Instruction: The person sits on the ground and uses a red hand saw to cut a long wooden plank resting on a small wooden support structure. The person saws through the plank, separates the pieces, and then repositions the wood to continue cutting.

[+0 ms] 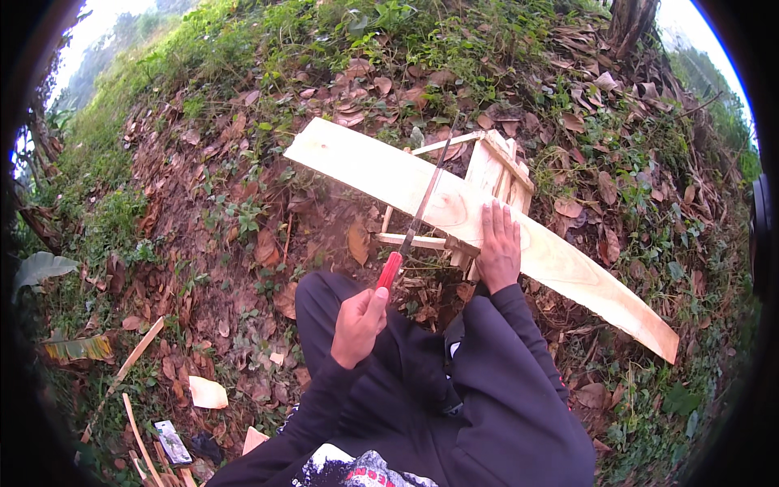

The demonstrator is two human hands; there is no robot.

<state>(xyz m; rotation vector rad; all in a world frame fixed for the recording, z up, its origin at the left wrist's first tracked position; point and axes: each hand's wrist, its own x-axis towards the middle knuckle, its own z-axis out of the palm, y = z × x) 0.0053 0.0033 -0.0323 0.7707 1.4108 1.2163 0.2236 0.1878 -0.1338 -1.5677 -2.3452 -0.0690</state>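
Note:
A long pale wooden plank [369, 166] lies slanting from the upper left to the lower right, across a small wooden frame [487, 166] on the ground. My left hand [359, 325] is closed round the red handle of a long, narrow-bladed tool [422, 203]. Its dark blade crosses the plank left of the middle and reaches past the far edge. From this angle I cannot tell whether the blade is a saw's or a machete's. My right hand [498, 247] rests flat on the plank, right of the blade, with its fingers stretched out.
My bent legs [503, 381] are close to the frame and plank. Thin wood strips [142, 357], a pale wood offcut [208, 393] and a small flat rectangular object [172, 442] lie at the lower left. Dry leaves and green plants cover the sloping ground; a tree trunk [631, 24] stands far right.

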